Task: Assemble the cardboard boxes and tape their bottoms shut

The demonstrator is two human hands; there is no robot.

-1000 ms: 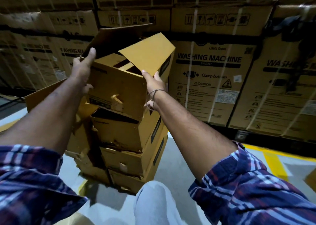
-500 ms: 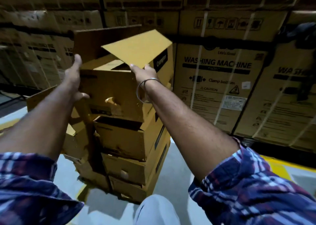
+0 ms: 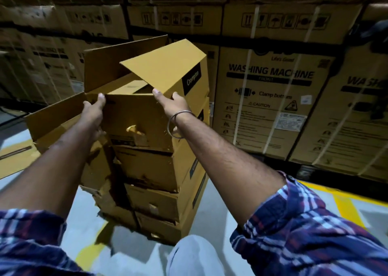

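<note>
A yellow-brown cardboard box (image 3: 138,116) with a black "Crompton" label sits on top of a stack of similar boxes (image 3: 155,170). Its right flap (image 3: 165,70) stands raised and tilted over the opening; a darker flap (image 3: 117,61) stands up at the back left. My left hand (image 3: 93,112) grips the box's near left corner, thumb on the top edge. My right hand (image 3: 172,101) holds the near right corner, fingers touching the underside of the raised flap. A metal bangle hangs on that wrist.
Large strapped "WASHING MACHINE" cartons (image 3: 270,99) form a wall behind and to the right. Flattened cardboard (image 3: 52,116) leans at the left of the stack. The grey floor has yellow lines (image 3: 346,210). My knee (image 3: 193,254) is at the bottom.
The box has been lowered and squared on the stack. My left hand slid from the far left edge to the near left corner; my right hand stayed under the right flap.
</note>
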